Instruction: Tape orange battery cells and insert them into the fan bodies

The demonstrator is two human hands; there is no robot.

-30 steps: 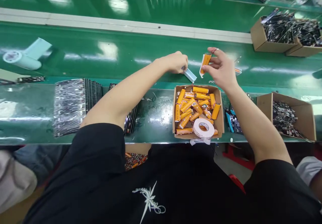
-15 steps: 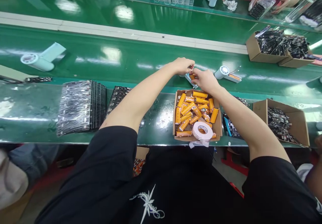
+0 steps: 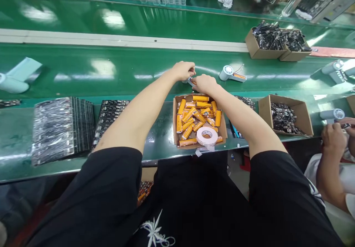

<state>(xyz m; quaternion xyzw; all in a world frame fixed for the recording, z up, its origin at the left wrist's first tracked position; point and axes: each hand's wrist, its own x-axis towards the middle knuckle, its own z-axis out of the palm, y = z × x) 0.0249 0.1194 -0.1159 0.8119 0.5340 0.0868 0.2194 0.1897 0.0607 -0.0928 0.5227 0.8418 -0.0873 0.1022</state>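
My left hand [image 3: 183, 70] and my right hand [image 3: 205, 84] meet over the near edge of the glossy green conveyor belt [image 3: 124, 69], just beyond the open brown cardboard box [image 3: 175, 125]. Between them sits a small pale blue plastic part [image 3: 190, 80] with a trace of orange at the contact point. Both hands are curled closed around this part, left from the far side, right from the near side. The fingers hide most of it, so I cannot tell its full shape or which fingers bear on it.

The cardboard box lies directly below my right wrist on the dark green bench. It holds loose orange cylindrical battery cells [image 3: 194, 115], piled at mixed angles. A white roll of adhesive tape [image 3: 206, 136] rests on the cells at the near right corner of the box.

On the belt, right of my hands and apart from them, lies a pale blue handheld fan body [image 3: 227, 73] with thin wires and an orange cell beside it. Left of the box, stacks of black trays [image 3: 63, 127] stand on the bench. At far right, another person's hand [image 3: 334, 136] works near a second cardboard box of dark parts [image 3: 285, 115].
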